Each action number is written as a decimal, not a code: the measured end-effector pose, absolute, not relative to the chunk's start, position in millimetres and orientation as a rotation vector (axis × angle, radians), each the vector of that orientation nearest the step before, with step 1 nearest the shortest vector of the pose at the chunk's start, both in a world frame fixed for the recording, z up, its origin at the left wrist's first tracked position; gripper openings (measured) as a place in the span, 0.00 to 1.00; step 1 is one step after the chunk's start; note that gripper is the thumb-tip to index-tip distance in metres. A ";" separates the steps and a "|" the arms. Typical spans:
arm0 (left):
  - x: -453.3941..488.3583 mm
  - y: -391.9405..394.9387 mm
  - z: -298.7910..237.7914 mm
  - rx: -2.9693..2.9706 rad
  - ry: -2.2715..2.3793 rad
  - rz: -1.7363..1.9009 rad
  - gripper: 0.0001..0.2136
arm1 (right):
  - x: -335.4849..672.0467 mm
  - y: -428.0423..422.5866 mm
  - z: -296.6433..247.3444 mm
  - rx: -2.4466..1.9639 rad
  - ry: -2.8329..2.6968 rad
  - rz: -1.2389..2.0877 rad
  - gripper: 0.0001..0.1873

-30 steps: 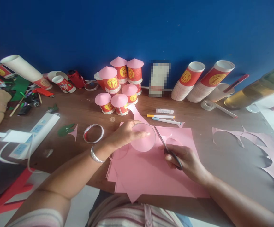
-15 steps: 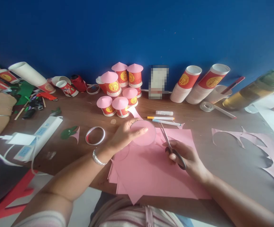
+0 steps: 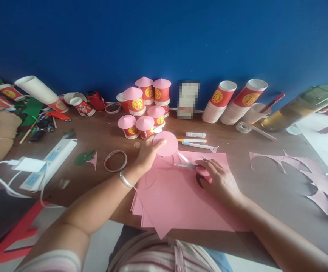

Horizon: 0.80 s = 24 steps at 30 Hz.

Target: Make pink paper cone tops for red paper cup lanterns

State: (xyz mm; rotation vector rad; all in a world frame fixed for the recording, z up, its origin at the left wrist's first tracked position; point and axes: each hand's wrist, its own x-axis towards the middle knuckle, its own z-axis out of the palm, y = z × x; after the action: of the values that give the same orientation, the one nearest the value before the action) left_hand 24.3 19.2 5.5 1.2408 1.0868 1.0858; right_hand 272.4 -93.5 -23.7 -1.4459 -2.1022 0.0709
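A round pink paper disc (image 3: 166,146) is pinched at its left edge in my left hand (image 3: 147,153), the thumb lying on its face. My right hand (image 3: 219,175) has its fingers in the handles of a pair of scissors (image 3: 185,163), whose blades are spread and point left toward the disc. Beneath both hands lies a stack of pink paper sheets (image 3: 186,204), with a faint pencilled circle showing on the left part. Behind my left hand stand several red paper cups with pink cone tops (image 3: 145,127).
Markers (image 3: 199,146) and a glue stick (image 3: 195,134) lie past the paper. Stacked cups (image 3: 217,104), a tape roll (image 3: 243,127) and a bottle (image 3: 294,107) stand back right. Pink offcuts (image 3: 302,166) lie right; a tape ring (image 3: 115,161) and power strip (image 3: 49,164) left. Another person's hand (image 3: 3,122) is far left.
The disc in my left hand has moved slightly up and left. My right hand has turned palm-down and lowered the scissors toward the paper, their blades now spread wider.
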 end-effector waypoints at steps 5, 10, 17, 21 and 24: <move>22.5 22.8 0.2 1.268 1.068 1.162 0.15 | 271.0 -92.8 -19.8 -1.382 -2.245 -0.180 0.17; 22.8 23.8 -2.8 1.296 1.046 1.162 0.16 | 272.1 -91.3 -18.9 -1.382 -2.271 -0.302 0.17; 24.5 24.0 -7.6 1.312 1.005 1.116 0.15 | 296.1 -93.2 -13.3 -1.462 -2.437 -0.412 0.16; 27.2 21.5 -4.5 1.364 0.998 1.110 0.13 | 318.8 -92.2 -3.7 -1.534 -2.523 -0.363 0.17; 28.3 20.9 -2.7 1.380 1.001 1.104 0.13 | 325.8 -87.2 7.1 -1.688 -2.537 -0.217 0.13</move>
State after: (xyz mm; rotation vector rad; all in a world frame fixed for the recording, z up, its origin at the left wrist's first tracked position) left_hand 28.3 20.9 -2.7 1.3805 1.0014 1.1040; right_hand 325.8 -87.2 7.1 -1.6882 -2.5365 -0.2168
